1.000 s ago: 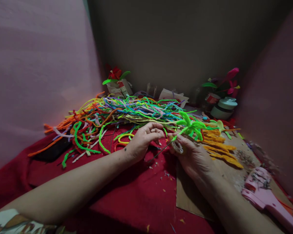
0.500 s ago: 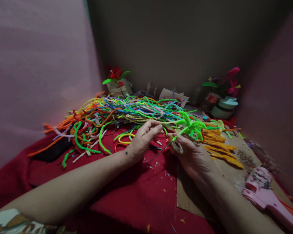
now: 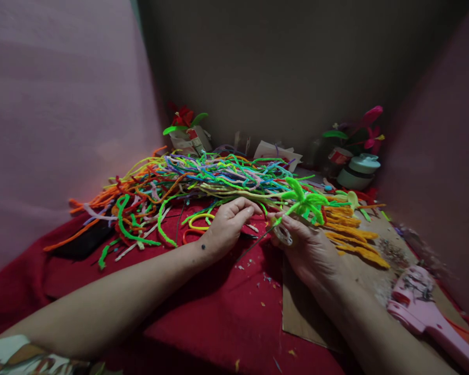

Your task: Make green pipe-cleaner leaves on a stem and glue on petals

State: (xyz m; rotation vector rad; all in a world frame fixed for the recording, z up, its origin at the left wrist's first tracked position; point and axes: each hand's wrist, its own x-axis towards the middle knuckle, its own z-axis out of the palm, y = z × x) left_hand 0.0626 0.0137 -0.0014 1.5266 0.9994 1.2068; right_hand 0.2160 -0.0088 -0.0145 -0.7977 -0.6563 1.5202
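**Above the red cloth [image 3: 203, 323], a green flower [image 3: 303, 200] pinched by its base**

The fuzzy green flower is mid-scene, slightly right, in front of the pile of coloured stems [image 3: 226, 174]. The right hand [image 3: 315, 250] pinches its base between thumb and fingers, with a white spool [image 3: 283, 235] tucked in the same hand. From that pinch a thin dark wire [image 3: 258, 242] slants left and nearer. Just left, the left hand [image 3: 229, 226] has its thumb and fingertips drawn close together, apart from the flower; I cannot tell whether something thin is between them.

The step in hand looks like work at the join of flower and wire, perhaps wrapping it. The next move seems to call for a steady right pinch and fine left-hand fingertip control.

No brand can be read: the red label [image 3: 339, 156] far right and the red-marked box [image 3: 200, 138] far left are too small and dim.
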